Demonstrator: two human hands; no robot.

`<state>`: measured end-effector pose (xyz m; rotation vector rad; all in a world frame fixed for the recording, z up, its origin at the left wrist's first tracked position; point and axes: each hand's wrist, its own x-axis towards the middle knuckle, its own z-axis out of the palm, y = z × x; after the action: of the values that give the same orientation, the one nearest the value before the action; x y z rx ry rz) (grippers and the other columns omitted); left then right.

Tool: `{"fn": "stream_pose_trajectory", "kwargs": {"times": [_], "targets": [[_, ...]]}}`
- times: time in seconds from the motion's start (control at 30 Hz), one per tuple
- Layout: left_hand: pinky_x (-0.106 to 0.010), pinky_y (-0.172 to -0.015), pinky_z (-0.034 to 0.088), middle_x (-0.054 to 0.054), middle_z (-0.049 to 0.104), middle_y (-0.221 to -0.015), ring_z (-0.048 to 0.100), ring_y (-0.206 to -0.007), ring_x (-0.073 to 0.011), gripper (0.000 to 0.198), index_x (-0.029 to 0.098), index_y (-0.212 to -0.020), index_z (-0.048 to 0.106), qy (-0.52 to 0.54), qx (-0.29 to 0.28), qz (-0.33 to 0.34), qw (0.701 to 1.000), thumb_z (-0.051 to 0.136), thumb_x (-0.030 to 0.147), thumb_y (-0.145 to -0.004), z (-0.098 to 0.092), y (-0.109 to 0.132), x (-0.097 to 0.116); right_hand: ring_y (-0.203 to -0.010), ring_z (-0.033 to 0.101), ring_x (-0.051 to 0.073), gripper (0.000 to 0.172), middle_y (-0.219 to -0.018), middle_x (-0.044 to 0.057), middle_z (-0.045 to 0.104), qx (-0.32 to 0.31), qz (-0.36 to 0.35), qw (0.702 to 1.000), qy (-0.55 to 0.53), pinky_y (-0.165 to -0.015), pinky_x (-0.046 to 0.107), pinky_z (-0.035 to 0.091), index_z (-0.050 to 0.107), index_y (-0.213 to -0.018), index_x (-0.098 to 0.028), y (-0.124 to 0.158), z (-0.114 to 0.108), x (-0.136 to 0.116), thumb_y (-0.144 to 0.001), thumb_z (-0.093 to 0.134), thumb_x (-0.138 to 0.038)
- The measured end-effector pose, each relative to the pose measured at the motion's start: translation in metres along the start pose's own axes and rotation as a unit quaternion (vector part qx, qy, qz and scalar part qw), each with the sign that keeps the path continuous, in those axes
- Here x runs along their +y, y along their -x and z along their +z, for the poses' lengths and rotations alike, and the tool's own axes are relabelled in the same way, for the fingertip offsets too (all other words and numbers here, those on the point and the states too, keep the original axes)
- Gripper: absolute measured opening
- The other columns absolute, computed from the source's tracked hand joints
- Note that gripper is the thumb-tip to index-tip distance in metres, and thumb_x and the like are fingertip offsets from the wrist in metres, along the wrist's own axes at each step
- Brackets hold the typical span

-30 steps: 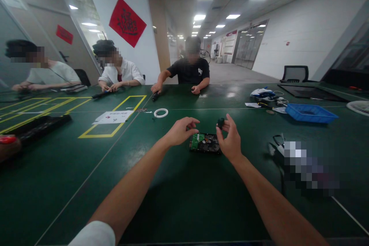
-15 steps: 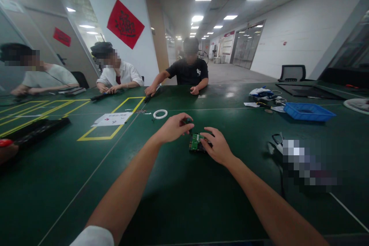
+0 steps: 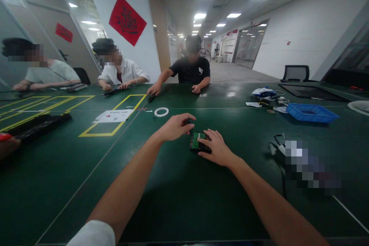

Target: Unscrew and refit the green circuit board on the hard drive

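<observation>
A hard drive [image 3: 197,142] lies on the green table with its green circuit board facing up. My right hand [image 3: 216,148] grips it from the right, fingers at its far edge and thumb at its near edge. Just left of and above the drive, my left hand [image 3: 176,127] is closed around a small dark thing [image 3: 188,121]. Its fingers hide most of that thing, so its kind cannot be made out.
A white ring [image 3: 161,112] lies beyond my left hand, near a paper sheet [image 3: 113,117] on yellow tape. A blue tray [image 3: 313,113] and a blurred-out item [image 3: 311,165] lie right. A person [image 3: 192,70] sits opposite, two others at left.
My right hand has lowered from above the circuit board to take hold of the hard drive's edges. My left hand stays closed in nearly the same place. The view has shifted slightly.
</observation>
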<state>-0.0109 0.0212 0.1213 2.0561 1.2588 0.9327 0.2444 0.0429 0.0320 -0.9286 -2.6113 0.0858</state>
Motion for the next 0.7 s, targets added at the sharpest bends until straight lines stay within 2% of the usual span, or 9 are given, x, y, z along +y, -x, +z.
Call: {"fn": "stream_pose_trajectory", "kwargs": {"times": [0.7], "targets": [[-0.026, -0.064, 0.054, -0.003, 0.070, -0.089, 0.069, -0.067, -0.0144, 0.034, 0.021, -0.122, 0.063, -0.012, 0.007, 0.001, 1.000, 0.061, 0.036, -0.092, 0.0073, -0.0009, 0.0000, -0.145, 0.035, 0.036, 0.058, -0.153, 0.014, 0.043, -0.026, 0.013, 0.999, -0.021, -0.118, 0.061, 0.021, 0.056, -0.141, -0.030, 0.0009, 0.0009, 0.0024, -0.089, 0.065, -0.053]]}}
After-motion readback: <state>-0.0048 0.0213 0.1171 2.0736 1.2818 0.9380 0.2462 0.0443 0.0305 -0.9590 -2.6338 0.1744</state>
